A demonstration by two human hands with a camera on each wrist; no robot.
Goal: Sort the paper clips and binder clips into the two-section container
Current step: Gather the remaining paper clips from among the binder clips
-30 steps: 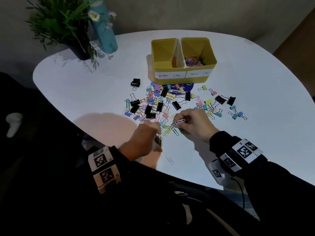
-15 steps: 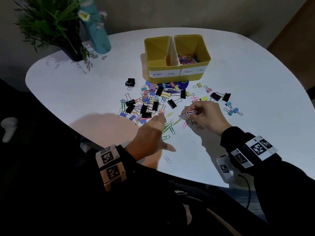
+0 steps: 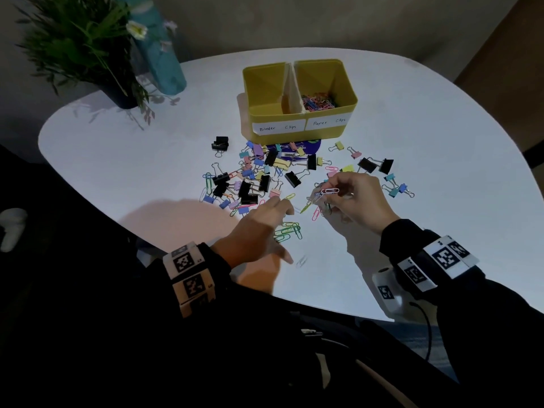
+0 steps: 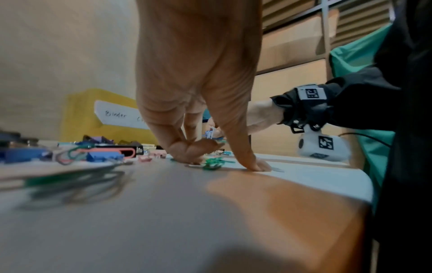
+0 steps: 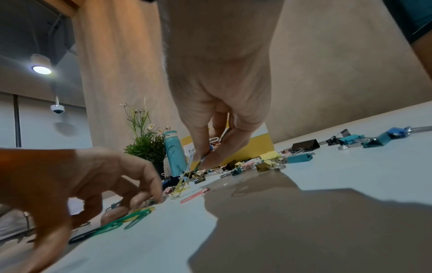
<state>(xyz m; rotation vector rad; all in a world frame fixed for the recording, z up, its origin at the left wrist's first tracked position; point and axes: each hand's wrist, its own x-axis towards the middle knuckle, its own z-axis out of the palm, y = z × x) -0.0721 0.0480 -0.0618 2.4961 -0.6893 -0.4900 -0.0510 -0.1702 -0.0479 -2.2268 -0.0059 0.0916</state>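
Observation:
The yellow two-section container (image 3: 297, 134) stands at the back of the white table (image 3: 441, 142). Its "Paper Clips" side holds coloured paper clips (image 3: 319, 101); the "Binder Clips" side looks empty. A mixed pile of binder clips and paper clips (image 3: 256, 178) lies in front of it. My right hand (image 3: 338, 193) is raised just above the table and pinches a small bunch of paper clips (image 3: 327, 192) (image 5: 189, 162). My left hand (image 3: 279, 225) rests its fingertips (image 4: 187, 158) on the table beside several green paper clips (image 3: 290, 231) (image 4: 214, 163), thumb spread apart.
A potted plant (image 3: 88, 48) and a teal bottle (image 3: 160, 63) stand at the back left. One black binder clip (image 3: 220, 144) lies left of the container, and more binder clips (image 3: 394, 187) lie right of my right hand. A single paper clip (image 3: 301, 261) lies near the front edge.
My left hand has uncurled and reached forward, fingertips now on the table by the green clips. My right hand has lifted a little, still holding its bunch of paper clips.

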